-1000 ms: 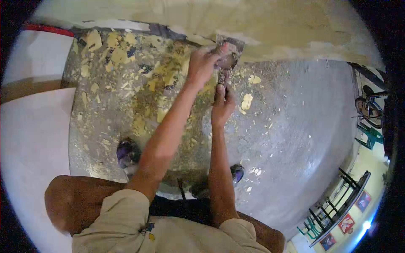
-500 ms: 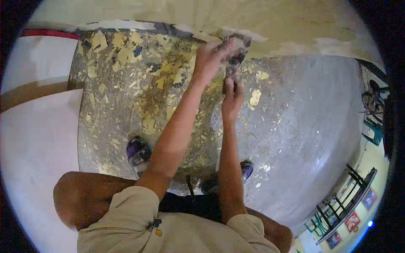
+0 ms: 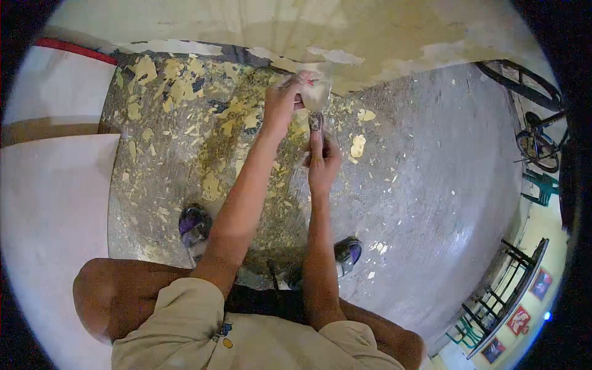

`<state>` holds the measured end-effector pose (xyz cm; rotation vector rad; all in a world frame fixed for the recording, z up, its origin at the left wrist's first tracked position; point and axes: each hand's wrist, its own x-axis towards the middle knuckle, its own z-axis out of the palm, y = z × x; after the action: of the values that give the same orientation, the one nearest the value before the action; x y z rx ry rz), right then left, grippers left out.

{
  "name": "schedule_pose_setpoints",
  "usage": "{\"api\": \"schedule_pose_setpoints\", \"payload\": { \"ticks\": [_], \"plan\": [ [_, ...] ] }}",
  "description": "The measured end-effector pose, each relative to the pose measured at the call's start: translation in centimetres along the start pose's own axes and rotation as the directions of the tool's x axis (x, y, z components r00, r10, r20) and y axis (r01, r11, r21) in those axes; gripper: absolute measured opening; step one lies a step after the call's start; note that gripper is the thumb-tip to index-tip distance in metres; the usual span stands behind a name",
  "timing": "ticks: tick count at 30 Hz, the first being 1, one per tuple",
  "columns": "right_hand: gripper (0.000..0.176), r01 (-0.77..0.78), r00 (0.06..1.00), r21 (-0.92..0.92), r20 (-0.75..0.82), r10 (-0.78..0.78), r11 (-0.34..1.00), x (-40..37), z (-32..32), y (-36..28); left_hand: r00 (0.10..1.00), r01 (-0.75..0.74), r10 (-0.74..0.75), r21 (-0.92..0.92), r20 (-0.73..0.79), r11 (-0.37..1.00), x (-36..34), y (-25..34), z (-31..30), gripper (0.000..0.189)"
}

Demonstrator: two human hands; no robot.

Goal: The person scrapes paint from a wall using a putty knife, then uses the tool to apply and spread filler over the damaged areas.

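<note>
A scraper with a wide pale blade (image 3: 318, 94) is held out in front of me, close to the foot of the wall. My right hand (image 3: 324, 161) is closed round its dark handle (image 3: 316, 121), the thumb lying along it. At the left side of the blade, my left hand (image 3: 282, 103) is closed with its fingertips on the edge. Part of those fingers is hidden behind the blade. Below both hands, yellow paint flakes (image 3: 211, 184) litter the grey concrete floor (image 3: 425, 185).
The wall (image 3: 394, 31) ahead has peeled, patchy paint along its base. A white panel (image 3: 55, 191) stands at left. My shoes (image 3: 195, 223) rest among the flakes. A bicycle (image 3: 539, 145), green chairs (image 3: 541, 187) and a dark table (image 3: 512, 296) are at right.
Both hands and the scraper have drawn back from the wall, down and slightly left. The blade has turned, so its pale face shows. The view has shifted, revealing more of the bicycle.
</note>
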<state>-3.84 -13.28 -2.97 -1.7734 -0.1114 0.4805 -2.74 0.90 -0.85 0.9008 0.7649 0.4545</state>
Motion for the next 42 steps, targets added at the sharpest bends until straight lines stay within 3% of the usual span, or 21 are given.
{"api": "schedule_pose_setpoints", "payload": {
  "ticks": [1,3,8,13,19,24,27,29,32,33,35,40,42],
  "plan": [
    [0.027,0.002,1.0,0.0,-0.001,-0.002,1.0,0.1,-0.6,0.2,0.999,-0.014,0.014,-0.021,-0.032,1.0,-0.1,-0.2,-0.1,0.04],
    [0.029,0.094,0.995,-0.225,0.041,-0.087,0.97,0.4,-1.9,0.3,0.996,-0.022,0.012,-0.107,-0.091,0.994,-0.1,-0.9,-0.4,0.045],
    [0.032,0.088,0.992,-0.254,0.109,-0.062,0.963,-0.1,-4.3,-2.9,0.993,-0.047,0.023,-0.211,-0.116,0.976,-0.4,-1.4,-0.1,0.036],
    [0.028,0.001,0.99,0.004,0.139,-0.002,1.0,-0.2,-4.9,-3.5,0.983,-0.132,0.108,-0.152,-0.151,0.98,-2.6,0.3,0.5,0.039],
    [0.03,0.056,0.982,0.023,0.178,-0.06,0.998,-0.2,-5.0,-5.3,0.967,-0.252,0.253,-0.022,0.025,0.967,-5.9,2.7,2.0,0.042],
    [0.033,0.084,0.975,0.066,0.2,-0.096,0.994,-0.7,-4.6,-6.5,0.926,-0.364,0.364,0.013,-0.099,0.931,-7.1,5.1,2.3,0.041],
    [0.034,0.11,0.968,-0.015,0.227,-0.104,0.994,-0.6,-4.6,-7.7,0.923,-0.359,0.351,-0.024,-0.156,0.933,-6.7,6.3,1.3,0.04],
    [0.035,0.229,0.954,-0.214,0.243,-0.175,0.95,-1.2,-4.5,-9.9,0.93,-0.28,0.243,-0.103,-0.277,0.954,-7.0,7.4,1.1,0.036],
    [0.034,0.281,0.951,-0.348,0.226,-0.211,0.894,-2.4,-3.8,-11.4,0.902,-0.297,0.203,-0.204,-0.381,0.933,-6.6,8.2,1.3,0.031],
    [0.034,0.286,0.949,-0.343,0.233,-0.213,0.895,-2.7,-3.4,-11.6,0.898,-0.303,0.209,-0.201,-0.387,0.932,-5.8,7.7,0.9,0.031],
    [0.033,0.422,0.906,-0.519,0.206,-0.37,0.744,-3.4,-2.4,-11.8,0.914,-0.203,0.123,-0.173,-0.386,0.964,-3.4,5.0,-0.4,0.032],
    [0.032,0.434,0.899,-0.597,0.24,-0.365,0.675,-4.0,-1.1,-9.4,0.87,-0.221,0.063,-0.271,-0.489,0.937,-0.7,-0.7,-1.6,0.032],
    [0.032,0.438,0.894,-0.623,0.228,-0.386,0.648,-4.0,-1.1,-8.2,0.812,-0.346,0.082,-0.364,-0.577,0.865,-0.8,-1.8,-1.5,0.032]
  ]
}}
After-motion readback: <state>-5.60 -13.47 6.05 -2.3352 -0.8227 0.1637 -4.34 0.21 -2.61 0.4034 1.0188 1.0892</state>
